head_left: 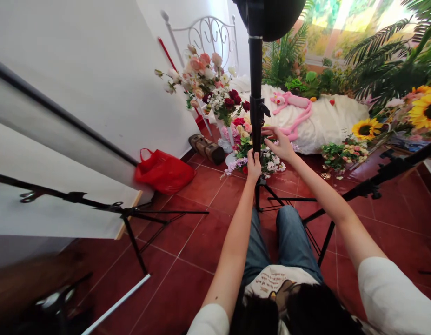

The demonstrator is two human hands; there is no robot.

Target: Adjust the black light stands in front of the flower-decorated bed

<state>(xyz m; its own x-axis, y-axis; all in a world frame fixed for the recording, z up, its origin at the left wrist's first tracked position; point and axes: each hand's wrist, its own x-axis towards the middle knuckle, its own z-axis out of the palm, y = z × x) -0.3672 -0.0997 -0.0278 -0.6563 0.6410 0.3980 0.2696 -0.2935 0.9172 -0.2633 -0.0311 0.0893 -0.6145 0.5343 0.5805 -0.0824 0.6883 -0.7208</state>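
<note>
A black light stand (256, 70) stands upright in front of me, with a dark round lamp head (280, 18) at its top. My left hand (254, 166) is wrapped round the lower part of its pole. Just right of the pole, my right hand (281, 145) is open with the fingers spread; its fingertips reach close to the pole, and I cannot tell whether they touch. A black clamp knob (264, 110) sits on the pole above both hands. The stand's legs (271, 193) spread on the floor near my knees.
Flower bunches (208, 70) stand behind the pole. A pink plush toy (295, 102) lies on the white cloth (327, 125). A red bag (164, 171) leans by the wall. Other tripods stand left (131, 211) and right (375, 179). A white rod (117, 302) lies lower left.
</note>
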